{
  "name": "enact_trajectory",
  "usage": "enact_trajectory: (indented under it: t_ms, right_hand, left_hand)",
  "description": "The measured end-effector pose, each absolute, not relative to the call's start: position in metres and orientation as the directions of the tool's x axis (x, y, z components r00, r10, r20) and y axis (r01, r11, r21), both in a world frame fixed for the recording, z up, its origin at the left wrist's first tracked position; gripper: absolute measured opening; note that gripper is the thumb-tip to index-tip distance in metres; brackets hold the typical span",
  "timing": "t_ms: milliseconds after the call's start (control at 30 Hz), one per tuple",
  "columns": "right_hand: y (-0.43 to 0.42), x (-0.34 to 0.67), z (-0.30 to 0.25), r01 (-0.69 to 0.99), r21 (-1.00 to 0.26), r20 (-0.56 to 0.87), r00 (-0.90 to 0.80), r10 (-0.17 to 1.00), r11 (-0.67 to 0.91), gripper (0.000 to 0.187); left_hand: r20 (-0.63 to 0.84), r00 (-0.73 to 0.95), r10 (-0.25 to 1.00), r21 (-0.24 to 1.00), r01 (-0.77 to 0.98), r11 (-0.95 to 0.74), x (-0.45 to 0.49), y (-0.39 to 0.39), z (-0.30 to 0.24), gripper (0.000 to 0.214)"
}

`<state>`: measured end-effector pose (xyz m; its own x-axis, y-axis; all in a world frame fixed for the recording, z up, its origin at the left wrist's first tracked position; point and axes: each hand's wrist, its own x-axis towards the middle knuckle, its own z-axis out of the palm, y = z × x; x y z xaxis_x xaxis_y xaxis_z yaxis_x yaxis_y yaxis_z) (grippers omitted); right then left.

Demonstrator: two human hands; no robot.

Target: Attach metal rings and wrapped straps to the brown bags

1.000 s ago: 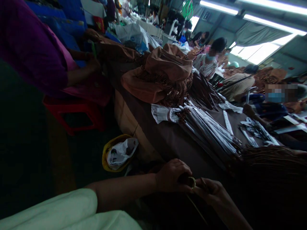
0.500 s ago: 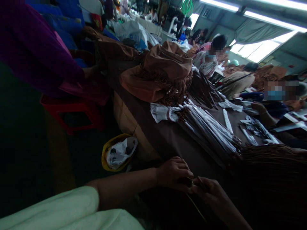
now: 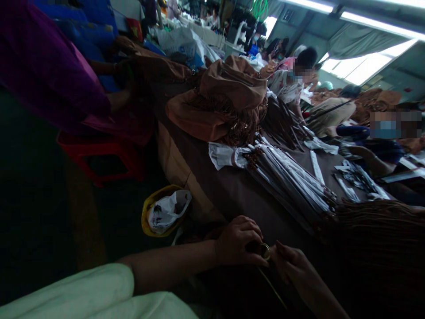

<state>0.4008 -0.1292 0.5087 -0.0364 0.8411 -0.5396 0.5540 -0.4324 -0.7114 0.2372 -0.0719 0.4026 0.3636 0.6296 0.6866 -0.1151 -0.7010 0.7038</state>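
Observation:
At the near edge of the brown table (image 3: 232,195) my left hand (image 3: 237,239) is closed in a pinch around a small brass ring (image 3: 264,250) fixed to a dark strap. My right hand (image 3: 294,270) meets it from the right, fingers curled at the ring, and a thin tan strap (image 3: 272,288) trails down from between the hands. What my right fingers grip is too dark to make out. A heap of brown fringe strips (image 3: 378,230) lies just right of my hands.
A bundle of paper-wrapped straps (image 3: 288,177) lies across the table's middle, with brown fringed bags (image 3: 229,97) piled behind. A yellow bin with a white bag (image 3: 164,212) and a red stool (image 3: 99,155) stand on the floor left. Other people sit around the table.
My hands stay joined at the table edge. The ring has turned to face up between my fingers, and my right fingers have shifted slightly on the strap.

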Motion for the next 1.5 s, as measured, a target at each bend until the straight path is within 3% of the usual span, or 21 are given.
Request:
enact_trajectory:
  t_ms: [300,700,867,1067,1200,1500]
  right_hand:
    - [-0.133,0.398,0.507,0.540,-0.724,-0.501,0.016,0.865,-0.429,0.051]
    - [-0.137,0.397,0.502,0.510,-0.736,-0.494,0.044,0.868,-0.445,0.050]
    - [-0.135,0.401,0.498,0.508,-0.725,-0.522,0.033,0.852,-0.465,0.052]
    - [-0.131,0.399,0.498,0.350,-0.791,-0.534,0.003,0.846,-0.501,0.056]
    - [-0.133,0.401,0.498,0.229,-0.779,-0.591,0.045,0.805,-0.584,0.050]
    - [-0.145,0.399,0.490,0.128,-0.810,-0.557,0.131,0.820,-0.572,0.048]
  left_hand:
    - [0.674,0.289,0.680,0.729,-0.112,-0.675,0.239,-0.075,0.403,0.050]
    - [0.608,0.349,0.713,0.778,-0.080,-0.623,0.237,-0.080,0.400,0.050]
    - [0.626,0.446,0.640,0.737,-0.071,-0.672,0.233,-0.075,0.403,0.049]
    - [0.608,0.543,0.580,0.720,-0.070,-0.690,0.226,-0.072,0.404,0.044]
    - [0.568,0.508,0.647,0.752,-0.001,-0.660,0.225,-0.074,0.407,0.053]
    - [0.572,0.435,0.695,0.762,0.031,-0.647,0.232,-0.080,0.404,0.053]
